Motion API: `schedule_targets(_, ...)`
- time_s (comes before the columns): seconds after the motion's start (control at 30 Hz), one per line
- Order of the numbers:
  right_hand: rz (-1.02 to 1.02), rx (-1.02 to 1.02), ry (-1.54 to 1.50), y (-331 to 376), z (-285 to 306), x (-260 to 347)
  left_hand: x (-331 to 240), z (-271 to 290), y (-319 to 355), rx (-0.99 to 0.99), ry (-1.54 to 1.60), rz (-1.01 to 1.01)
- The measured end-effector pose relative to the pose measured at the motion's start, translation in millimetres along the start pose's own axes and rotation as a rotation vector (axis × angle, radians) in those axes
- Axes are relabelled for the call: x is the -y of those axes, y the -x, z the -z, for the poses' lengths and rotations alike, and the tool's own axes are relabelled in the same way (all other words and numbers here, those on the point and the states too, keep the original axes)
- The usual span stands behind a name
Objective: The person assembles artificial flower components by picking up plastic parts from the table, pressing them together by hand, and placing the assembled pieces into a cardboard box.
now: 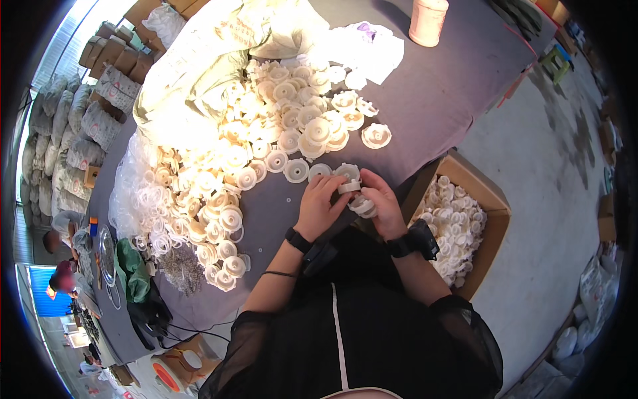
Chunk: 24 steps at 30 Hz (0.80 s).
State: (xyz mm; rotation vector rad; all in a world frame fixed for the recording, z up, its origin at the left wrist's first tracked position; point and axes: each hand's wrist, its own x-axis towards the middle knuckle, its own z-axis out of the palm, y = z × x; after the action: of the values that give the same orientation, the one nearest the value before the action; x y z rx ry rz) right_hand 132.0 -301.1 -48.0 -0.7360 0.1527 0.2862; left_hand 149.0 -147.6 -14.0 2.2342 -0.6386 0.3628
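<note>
Just above the table's near edge, my two hands are close together over white round plastic parts. My left hand (320, 207) is closed, thumb and fingers pinching a small white plastic cap (348, 187). Beside it my right hand (385, 207) curls round another white round plastic part (363, 207), which hangs low at its fingers. Right behind the fingers lies a white plastic disc (347, 171), partly hidden by the hands. A large heap of similar white plastic discs (286, 106) spreads over the table, with several lined up nearest my left hand.
A cardboard box (495, 246) of small white parts stands by my right forearm. Left on the grey table (438, 93) are thin white rings (156, 241), small metal pieces (181, 271) and a green bag (131, 267). A pink jar (427, 23) and a large sack (193, 80) are farther back.
</note>
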Motion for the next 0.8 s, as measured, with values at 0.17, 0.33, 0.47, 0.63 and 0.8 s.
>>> schedule_targets(0.17, 0.008, 0.054, 0.104, 3, -4, 1, 11, -5, 16, -0.059, 0.170, 0.173)
schedule_targets(0.33, -0.022, 0.080, 0.153, 5, -13, 3, 6, -1, 14, -0.048, 0.903, 0.568)
schedule_targets(0.47, 0.050, 0.062, 0.093, 6, -16, -8, -3, 4, 14, -0.074, 0.986, 0.588)
schedule_targets(0.63, 0.097, 0.046, -0.034, 6, -18, -12, -10, 7, 25, -0.052, 1.146, 0.547)
schedule_targets(0.8, -0.033, 0.156, -0.260, 10, -15, -3, -5, 16, 30, -0.031, 1.054, 0.409)
